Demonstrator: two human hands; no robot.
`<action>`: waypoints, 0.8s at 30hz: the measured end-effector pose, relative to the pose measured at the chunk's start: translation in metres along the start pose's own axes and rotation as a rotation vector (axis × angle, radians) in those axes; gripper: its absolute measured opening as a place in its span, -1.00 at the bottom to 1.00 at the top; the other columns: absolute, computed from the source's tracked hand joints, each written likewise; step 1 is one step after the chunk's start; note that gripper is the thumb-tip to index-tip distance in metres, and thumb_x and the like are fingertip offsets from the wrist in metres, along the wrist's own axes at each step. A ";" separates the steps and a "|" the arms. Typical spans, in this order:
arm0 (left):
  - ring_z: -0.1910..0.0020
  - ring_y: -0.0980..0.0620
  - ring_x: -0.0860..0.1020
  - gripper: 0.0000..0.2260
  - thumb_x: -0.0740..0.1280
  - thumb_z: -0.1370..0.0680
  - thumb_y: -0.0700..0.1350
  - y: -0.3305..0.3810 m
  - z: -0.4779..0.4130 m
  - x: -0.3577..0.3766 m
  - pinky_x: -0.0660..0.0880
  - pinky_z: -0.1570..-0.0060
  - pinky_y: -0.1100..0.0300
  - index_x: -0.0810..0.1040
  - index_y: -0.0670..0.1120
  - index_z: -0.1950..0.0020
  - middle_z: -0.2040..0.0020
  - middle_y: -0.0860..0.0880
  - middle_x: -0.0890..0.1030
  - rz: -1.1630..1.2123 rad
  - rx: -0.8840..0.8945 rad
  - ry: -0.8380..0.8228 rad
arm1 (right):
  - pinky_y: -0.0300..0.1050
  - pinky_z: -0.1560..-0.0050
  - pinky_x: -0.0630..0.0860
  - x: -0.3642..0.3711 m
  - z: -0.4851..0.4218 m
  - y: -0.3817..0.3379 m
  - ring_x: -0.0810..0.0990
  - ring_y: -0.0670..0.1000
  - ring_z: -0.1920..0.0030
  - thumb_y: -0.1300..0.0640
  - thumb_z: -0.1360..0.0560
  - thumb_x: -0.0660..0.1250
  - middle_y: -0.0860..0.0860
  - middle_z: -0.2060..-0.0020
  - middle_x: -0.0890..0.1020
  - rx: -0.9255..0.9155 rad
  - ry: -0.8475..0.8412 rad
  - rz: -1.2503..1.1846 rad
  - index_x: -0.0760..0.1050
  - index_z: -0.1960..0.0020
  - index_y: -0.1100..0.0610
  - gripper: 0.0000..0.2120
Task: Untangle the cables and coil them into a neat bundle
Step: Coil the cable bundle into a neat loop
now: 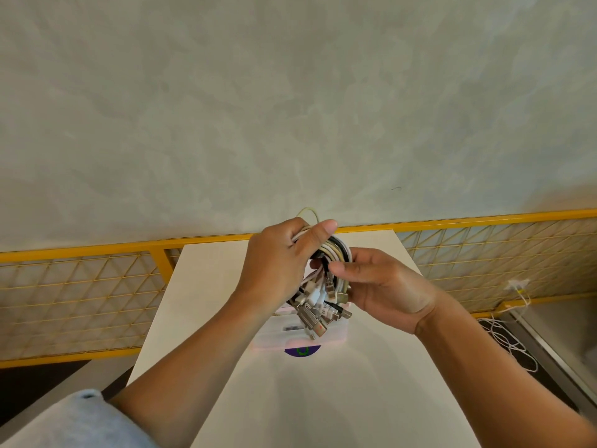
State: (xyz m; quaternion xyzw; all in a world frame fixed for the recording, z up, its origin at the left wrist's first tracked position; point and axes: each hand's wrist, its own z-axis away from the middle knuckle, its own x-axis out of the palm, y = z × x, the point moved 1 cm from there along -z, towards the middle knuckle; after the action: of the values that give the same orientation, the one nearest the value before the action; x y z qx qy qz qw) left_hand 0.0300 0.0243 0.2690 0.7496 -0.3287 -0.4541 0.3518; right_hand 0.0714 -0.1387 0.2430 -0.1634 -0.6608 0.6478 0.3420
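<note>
A bundle of white, cream and black cables (334, 252) is held up above the white table (200, 286). My left hand (281, 263) grips the looped top of the bundle, thumb across it. My right hand (384, 286) holds the bundle from the right, fingers curled round the cables at its middle. Several metal USB plugs (318, 313) hang from the bottom of the bundle, over a translucent plastic box (336, 334) on the table. One pale loop sticks up above my left hand.
A purple sticker with a green ring (302, 350) lies on the table just in front of the box. A yellow mesh fence (80, 295) runs behind the table. Loose white cord (510, 341) lies on the floor at the right, beside a metal ledge.
</note>
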 end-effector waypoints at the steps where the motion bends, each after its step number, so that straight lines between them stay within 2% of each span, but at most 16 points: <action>1: 0.35 -0.14 0.49 -0.39 0.25 -0.43 0.38 -0.001 0.001 0.000 0.38 0.36 0.11 0.57 -0.21 0.20 0.41 -0.17 0.50 -0.005 -0.004 -0.004 | 0.13 -0.22 0.49 0.000 -0.001 0.001 0.63 0.18 -0.11 0.10 -0.48 0.43 0.25 -0.09 0.66 0.007 0.025 0.038 0.62 -0.20 0.28 -0.64; 5: 0.34 -0.12 0.51 -0.37 0.21 -0.40 0.43 -0.006 0.001 0.002 0.40 0.32 0.11 0.59 -0.17 0.18 0.40 -0.14 0.53 -0.058 -0.019 0.008 | -0.05 -0.01 0.55 0.002 -0.001 -0.002 0.65 0.12 0.01 0.11 -0.44 0.44 0.22 0.01 0.68 0.009 0.115 0.181 0.62 -0.17 0.25 -0.65; 8: 0.33 -0.09 0.52 -0.36 0.18 -0.39 0.45 -0.008 0.001 0.006 0.42 0.30 0.14 0.59 -0.14 0.17 0.32 -0.13 0.60 -0.083 -0.018 -0.007 | 0.01 -0.02 0.54 0.004 -0.006 -0.001 0.66 0.17 0.04 0.22 -0.37 0.42 0.28 0.04 0.66 -0.011 0.154 0.205 0.59 -0.16 0.29 -0.63; 10: 0.34 -0.07 0.52 -0.38 0.20 -0.40 0.43 -0.006 0.001 0.009 0.43 0.28 0.13 0.59 -0.15 0.16 0.31 -0.13 0.61 -0.078 -0.011 -0.015 | 0.02 0.01 0.53 0.006 -0.009 0.000 0.62 0.15 0.09 0.30 -0.32 0.40 0.23 0.14 0.64 -0.004 0.133 0.158 0.57 -0.11 0.33 -0.64; 13: 0.36 -0.05 0.51 -0.41 0.22 -0.42 0.39 -0.004 0.002 0.012 0.40 0.34 0.21 0.60 -0.17 0.16 0.34 -0.14 0.58 -0.065 0.012 -0.033 | -0.09 0.13 0.50 0.009 -0.008 -0.003 0.59 0.04 0.22 0.38 -0.28 0.38 0.12 0.28 0.61 0.001 0.078 0.122 0.57 0.00 0.29 -0.72; 16: 0.35 -0.04 0.50 -0.40 0.22 -0.42 0.39 -0.004 0.002 0.010 0.35 0.37 0.26 0.59 -0.17 0.17 0.33 -0.15 0.58 -0.073 0.018 -0.048 | -0.07 0.09 0.53 0.010 -0.007 -0.003 0.62 0.06 0.20 0.45 -0.33 0.39 0.13 0.26 0.63 -0.028 0.055 0.092 0.58 -0.02 0.31 -0.73; 19: 0.30 -0.02 0.48 -0.41 0.23 -0.42 0.38 -0.004 0.001 0.009 0.34 0.36 0.27 0.59 -0.17 0.17 0.31 -0.16 0.57 -0.051 0.014 -0.065 | -0.05 0.02 0.57 0.010 -0.008 0.001 0.67 0.11 0.10 0.51 -0.40 0.40 0.16 0.16 0.68 -0.066 0.100 0.063 0.61 -0.06 0.30 -0.73; 24: 0.37 0.06 0.46 -0.49 0.28 -0.49 0.32 -0.006 0.003 0.008 0.33 0.36 0.28 0.58 -0.15 0.22 0.31 -0.14 0.57 -0.044 -0.036 -0.107 | -0.18 0.15 0.56 0.010 -0.006 0.002 0.66 0.03 0.20 0.41 -0.33 0.46 0.09 0.24 0.68 -0.026 0.046 0.097 0.63 0.02 0.24 -0.76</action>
State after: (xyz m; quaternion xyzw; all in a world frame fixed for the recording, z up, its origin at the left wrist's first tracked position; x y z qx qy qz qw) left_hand 0.0314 0.0205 0.2599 0.7248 -0.3223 -0.5071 0.3372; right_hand 0.0675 -0.1277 0.2429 -0.2144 -0.6523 0.6512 0.3232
